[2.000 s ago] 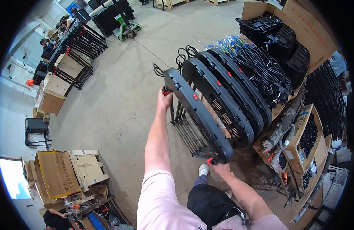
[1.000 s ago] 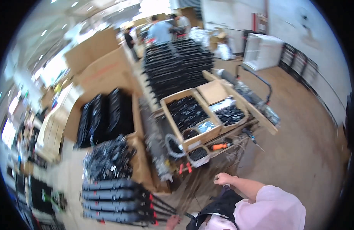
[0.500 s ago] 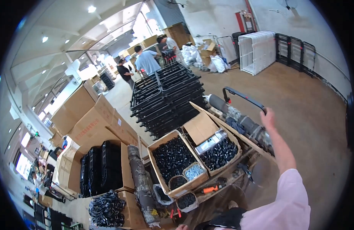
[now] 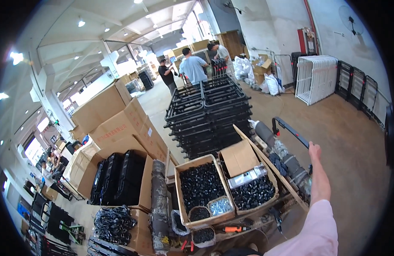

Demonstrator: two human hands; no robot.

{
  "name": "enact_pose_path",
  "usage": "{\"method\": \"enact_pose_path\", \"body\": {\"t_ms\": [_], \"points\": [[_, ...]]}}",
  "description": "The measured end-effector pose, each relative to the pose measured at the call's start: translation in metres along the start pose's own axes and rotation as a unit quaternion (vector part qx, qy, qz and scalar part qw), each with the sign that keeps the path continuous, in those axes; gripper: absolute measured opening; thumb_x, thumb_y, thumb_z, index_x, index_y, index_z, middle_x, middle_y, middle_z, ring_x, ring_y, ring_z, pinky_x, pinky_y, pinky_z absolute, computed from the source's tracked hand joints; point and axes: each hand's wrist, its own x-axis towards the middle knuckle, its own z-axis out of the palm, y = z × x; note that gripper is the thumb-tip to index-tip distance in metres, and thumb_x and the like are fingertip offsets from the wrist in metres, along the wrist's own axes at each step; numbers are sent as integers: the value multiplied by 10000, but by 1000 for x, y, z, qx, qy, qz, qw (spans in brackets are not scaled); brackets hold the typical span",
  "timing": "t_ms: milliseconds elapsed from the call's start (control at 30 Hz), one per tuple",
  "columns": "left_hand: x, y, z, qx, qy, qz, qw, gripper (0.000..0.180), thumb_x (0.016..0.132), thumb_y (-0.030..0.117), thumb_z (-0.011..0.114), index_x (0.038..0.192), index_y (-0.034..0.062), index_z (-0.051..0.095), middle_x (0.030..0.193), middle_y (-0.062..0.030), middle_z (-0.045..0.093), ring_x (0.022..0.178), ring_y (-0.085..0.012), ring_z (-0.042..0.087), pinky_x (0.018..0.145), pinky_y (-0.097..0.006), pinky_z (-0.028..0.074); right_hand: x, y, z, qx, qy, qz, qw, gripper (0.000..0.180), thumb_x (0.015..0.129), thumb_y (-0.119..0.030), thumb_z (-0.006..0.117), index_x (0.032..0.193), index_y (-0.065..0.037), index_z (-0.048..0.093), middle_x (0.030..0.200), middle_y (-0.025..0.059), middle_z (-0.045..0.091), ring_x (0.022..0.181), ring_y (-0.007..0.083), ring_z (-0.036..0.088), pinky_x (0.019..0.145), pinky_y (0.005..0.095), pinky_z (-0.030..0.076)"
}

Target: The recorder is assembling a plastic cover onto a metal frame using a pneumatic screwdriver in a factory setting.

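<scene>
My right hand (image 4: pixel 315 152) is stretched out to the right, its fingers closed round the near end of a black bent tube (image 4: pixel 293 130) with a short downturned far end. The tube hangs above a long wrapped roll (image 4: pixel 291 163). My left hand is out of view. In front of me stand two open cartons of small black plastic parts: the left carton (image 4: pixel 178 187) and the right carton (image 4: pixel 275 195). A silver box (image 4: pixel 247 177) and a cardboard flap (image 4: pixel 238 158) lie on the right one. Small silver fasteners (image 4: pixel 220 206) fill a tub in the left one.
Beyond the cartons rises a stack of black tubular frames (image 4: pixel 205 111). At left are a carton of black panels (image 4: pixel 128 175), bundled black cables (image 4: pixel 113 224) and another wrapped roll (image 4: pixel 160 205). An orange-handled tool (image 4: pixel 235 229) lies near me. Several people (image 4: pixel 192 68) stand farther off.
My view has swung left and up, so the scene sits lower and farther right. My right hand still grips the black tube. A sliver of my left hand has left the lower edge.
</scene>
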Motion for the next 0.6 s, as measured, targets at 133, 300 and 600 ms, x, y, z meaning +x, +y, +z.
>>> {"method": "enact_pose_path", "body": {"t_ms": [133, 300, 600], "points": [[21, 41, -25, -113, 1, 6, 994, 368, 1095, 317, 594, 1345, 66, 694, 1266, -157, 731, 1109, -339, 697, 953, -472, 550, -45, -48, -40, 8, 29, -53, 998, 638, 963, -582, 523, 1057, -10, 790, 1083, 282, 748, 1077, 450, 708, 932, 534, 532], [127, 142, 14, -317, -24, 98, 943, 320, 1072, 277, 625, 1213, 14, 739, 947, -42, 766, 853, -120, 689, 738, -280, 542, -145, -112, -87, 24, 61, -153, 986, 570, 987, -529, 534, 984, -24, 799, 972, 283, 743, 989, 480, 711, 890, 543, 542], [176, 424, 23, -539, -398, 167, 723, 666, 1137, 535, 399, 1534, 3, 455, 1381, -159, 655, 1245, -254, 643, 1088, -404, 506, -404, -129, -79, 46, 32, -313, 948, 442, 1006, -375, 602, 719, -49, 686, 726, 246, 668, 710, 469, 661, 661, 584, 496]]}}
